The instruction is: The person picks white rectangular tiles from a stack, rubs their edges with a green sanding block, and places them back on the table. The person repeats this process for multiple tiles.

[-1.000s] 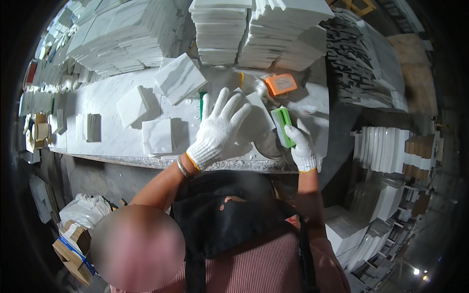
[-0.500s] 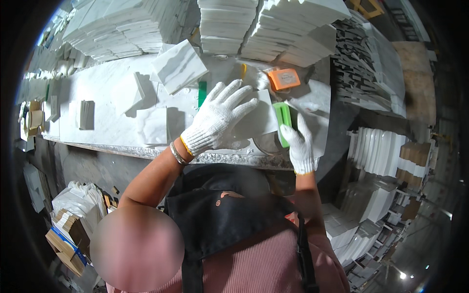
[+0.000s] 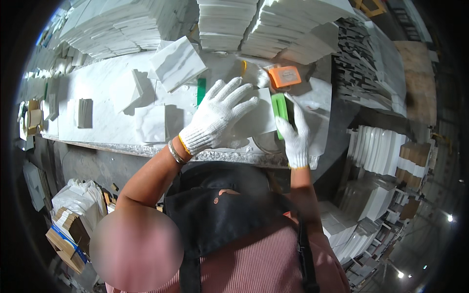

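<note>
Right fingers (image 3: 298,114), gripping the green block (image 3: 278,108), are sliding up beside the white tile (image 3: 262,117); spread left fingers (image 3: 230,91) are lying over it.

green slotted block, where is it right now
In the head view, the green slotted block is right of centre in the right hand, along the right edge of the white tile the left hand partly covers, below the orange block.

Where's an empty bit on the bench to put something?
On the bench, between the small tile stack and the pale square tile to its right. A smaller patch lies between the right hand and the bench's right end. It's crowded around the left hand: a white tile under it, the green block and orange block close by. Tall stacks line the back.
</note>
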Demonstrator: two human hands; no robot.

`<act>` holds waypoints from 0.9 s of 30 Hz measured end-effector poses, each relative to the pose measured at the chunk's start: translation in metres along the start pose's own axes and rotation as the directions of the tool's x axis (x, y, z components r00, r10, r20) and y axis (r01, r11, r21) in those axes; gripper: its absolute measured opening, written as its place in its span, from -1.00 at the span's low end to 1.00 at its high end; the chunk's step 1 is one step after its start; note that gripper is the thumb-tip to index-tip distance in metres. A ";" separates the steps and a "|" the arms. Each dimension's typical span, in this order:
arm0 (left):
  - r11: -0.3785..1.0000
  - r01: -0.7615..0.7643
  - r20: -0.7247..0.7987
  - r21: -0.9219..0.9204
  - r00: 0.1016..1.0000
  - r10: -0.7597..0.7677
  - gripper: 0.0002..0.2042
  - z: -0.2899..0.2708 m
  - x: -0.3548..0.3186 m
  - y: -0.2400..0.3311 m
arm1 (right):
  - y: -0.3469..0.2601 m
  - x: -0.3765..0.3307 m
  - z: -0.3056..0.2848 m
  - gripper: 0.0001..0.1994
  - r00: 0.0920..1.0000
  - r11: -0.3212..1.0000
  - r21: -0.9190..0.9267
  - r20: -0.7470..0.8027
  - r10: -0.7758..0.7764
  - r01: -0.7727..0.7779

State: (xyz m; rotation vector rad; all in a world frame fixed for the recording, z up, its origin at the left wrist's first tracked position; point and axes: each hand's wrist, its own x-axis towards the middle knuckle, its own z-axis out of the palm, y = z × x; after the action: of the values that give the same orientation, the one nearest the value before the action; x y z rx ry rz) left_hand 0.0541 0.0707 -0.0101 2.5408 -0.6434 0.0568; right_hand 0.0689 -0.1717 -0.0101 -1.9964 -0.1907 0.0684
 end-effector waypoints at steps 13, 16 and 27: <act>1.000 -0.014 -0.017 0.010 1.000 0.014 -0.18 0.000 0.000 -0.002 | 0.008 0.009 0.003 -0.51 0.988 0.981 0.122 0.040 0.148 -0.152; 0.999 -0.022 -0.027 0.028 0.999 0.023 -0.18 0.004 -0.001 -0.004 | -0.012 -0.007 -0.006 -0.48 0.999 0.998 0.043 0.034 0.034 -0.036; 0.999 -0.030 -0.011 0.028 0.999 0.030 -0.17 0.001 0.000 -0.001 | -0.010 -0.013 -0.008 -0.39 0.992 0.976 -0.178 0.043 -0.120 0.126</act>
State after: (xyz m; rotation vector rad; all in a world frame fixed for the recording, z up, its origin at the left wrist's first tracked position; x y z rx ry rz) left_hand 0.0544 0.0715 -0.0113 2.5556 -0.6806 0.0911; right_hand 0.0561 -0.1771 0.0024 -2.1605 -0.3517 0.0041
